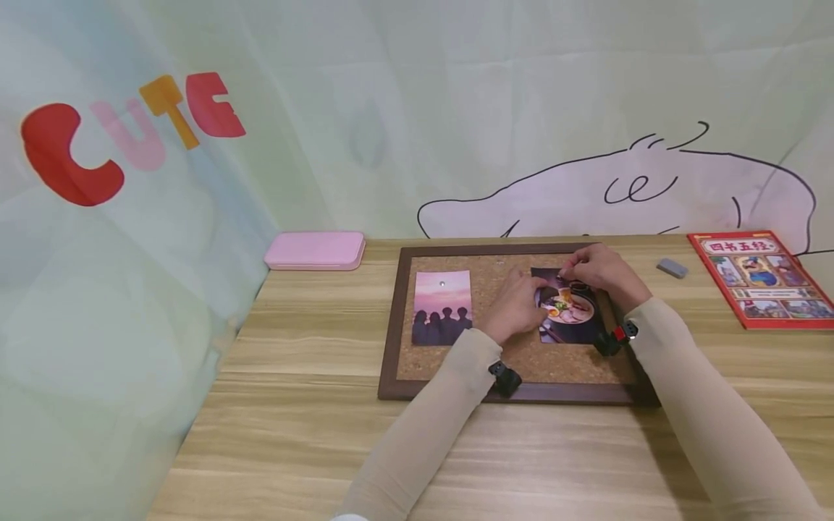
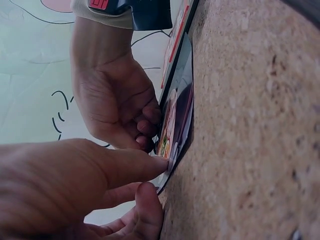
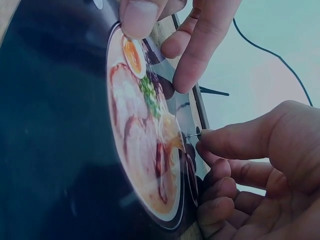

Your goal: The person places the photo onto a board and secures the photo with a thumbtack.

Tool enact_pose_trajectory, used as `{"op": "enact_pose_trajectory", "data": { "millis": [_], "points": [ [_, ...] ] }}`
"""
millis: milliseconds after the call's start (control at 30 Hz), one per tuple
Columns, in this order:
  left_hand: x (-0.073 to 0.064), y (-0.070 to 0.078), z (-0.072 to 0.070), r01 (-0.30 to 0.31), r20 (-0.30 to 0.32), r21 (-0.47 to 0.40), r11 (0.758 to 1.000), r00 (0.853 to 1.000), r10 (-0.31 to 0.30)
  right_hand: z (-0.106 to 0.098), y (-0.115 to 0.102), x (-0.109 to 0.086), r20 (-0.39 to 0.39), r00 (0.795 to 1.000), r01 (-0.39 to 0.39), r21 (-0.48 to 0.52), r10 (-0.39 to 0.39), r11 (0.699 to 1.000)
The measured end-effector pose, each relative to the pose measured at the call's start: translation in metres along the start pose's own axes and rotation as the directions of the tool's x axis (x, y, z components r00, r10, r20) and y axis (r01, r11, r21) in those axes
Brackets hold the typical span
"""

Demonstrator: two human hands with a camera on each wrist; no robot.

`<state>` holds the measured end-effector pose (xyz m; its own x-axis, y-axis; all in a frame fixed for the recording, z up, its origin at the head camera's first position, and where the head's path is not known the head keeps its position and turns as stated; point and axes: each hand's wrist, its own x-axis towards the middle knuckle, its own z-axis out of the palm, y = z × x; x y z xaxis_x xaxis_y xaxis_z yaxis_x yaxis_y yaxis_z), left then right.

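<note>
A photo of a ramen bowl (image 1: 570, 329) lies on a framed corkboard (image 1: 515, 369). My left hand (image 1: 517, 304) rests at the photo's left side. Its thumb (image 2: 152, 166) presses on the print, with the other fingertips by the edge. Near the photo's top, my right hand (image 1: 606, 271) pinches a small metal thumbtack (image 3: 194, 135) between thumb and index finger, the needle pointing at the print. Whether the needle touches the paper, I cannot tell. On the board's left half is a sunset photo (image 1: 441, 311) of silhouetted people, with a pale tack (image 1: 442, 284) near its top.
A pink case (image 1: 316, 250) sits at the table's back left. To the right of the board are a grey eraser-like block (image 1: 672, 268) and a red illustrated book (image 1: 762, 282). Printed cloth (image 1: 365, 130) hangs behind the wooden table (image 1: 293, 362).
</note>
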<state>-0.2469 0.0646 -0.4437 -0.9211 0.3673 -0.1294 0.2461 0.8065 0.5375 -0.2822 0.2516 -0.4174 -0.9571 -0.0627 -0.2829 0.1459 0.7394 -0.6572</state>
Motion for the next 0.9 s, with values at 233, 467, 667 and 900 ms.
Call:
{"op": "enact_pose_trajectory", "data": {
  "millis": [233, 467, 667, 900],
  "points": [
    [-0.002, 0.0, -0.001, -0.003, -0.012, 0.017, 1.0, 1.0, 0.003, -0.001, 0.0, 0.002, 0.012, 1.0, 0.004, -0.013, -0.003, 1.0],
    [-0.015, 0.011, -0.01, -0.015, -0.012, 0.028, 1.0, 1.0, 0.015, -0.004, -0.001, 0.001, 0.016, 1.0, 0.008, -0.042, -0.007, 0.999],
    [-0.017, 0.012, -0.011, -0.031, -0.013, 0.056, 0.998, 0.999, 0.032, -0.004, 0.002, 0.002, 0.022, 1.0, 0.021, -0.033, -0.02, 0.999],
    [-0.017, 0.008, -0.015, -0.031, -0.007, 0.012, 0.999, 0.999, 0.031, 0.0, 0.002, 0.0, -0.014, 0.998, 0.055, -0.032, -0.056, 0.998]
  ]
}}
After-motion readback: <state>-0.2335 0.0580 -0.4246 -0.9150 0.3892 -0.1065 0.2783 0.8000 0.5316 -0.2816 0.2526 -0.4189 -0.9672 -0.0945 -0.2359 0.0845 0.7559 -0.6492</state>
